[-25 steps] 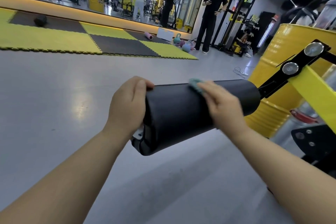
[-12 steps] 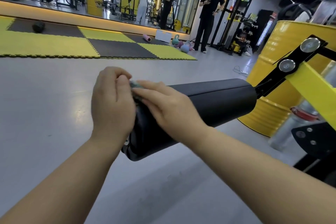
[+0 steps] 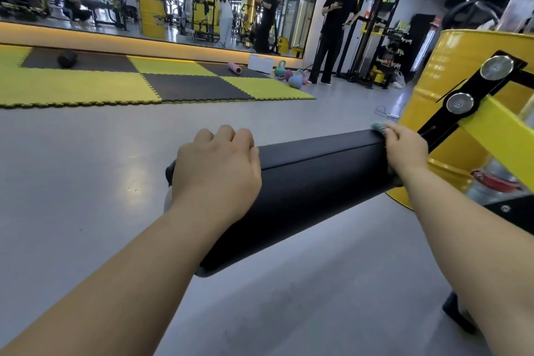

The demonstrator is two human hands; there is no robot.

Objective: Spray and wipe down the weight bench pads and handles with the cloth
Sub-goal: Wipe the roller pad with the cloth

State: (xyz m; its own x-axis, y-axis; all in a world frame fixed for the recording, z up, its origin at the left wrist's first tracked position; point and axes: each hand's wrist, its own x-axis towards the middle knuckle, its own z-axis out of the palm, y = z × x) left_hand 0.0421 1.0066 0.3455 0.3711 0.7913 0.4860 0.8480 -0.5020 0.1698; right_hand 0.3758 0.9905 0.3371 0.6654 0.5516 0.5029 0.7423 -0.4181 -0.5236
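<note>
Left fingers [image 3: 225,136] grip pad [image 3: 318,170]; right fingers [image 3: 396,132] clutch cloth [image 3: 378,127] at far end, near yellow drum [image 3: 450,61].

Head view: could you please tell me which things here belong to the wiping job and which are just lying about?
Part of the job: black pad, cloth, left hand holding the pad's end, right hand pressing the cloth on the pad.
Just lying about: kettlebells, foam roller, black ball, yellow drum.

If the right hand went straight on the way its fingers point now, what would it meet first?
Probably nothing soon: the right hand, holding the teal cloth on the black padded roller, points past it over grey floor. The black metal bracket lies just right; depth unclear.
</note>
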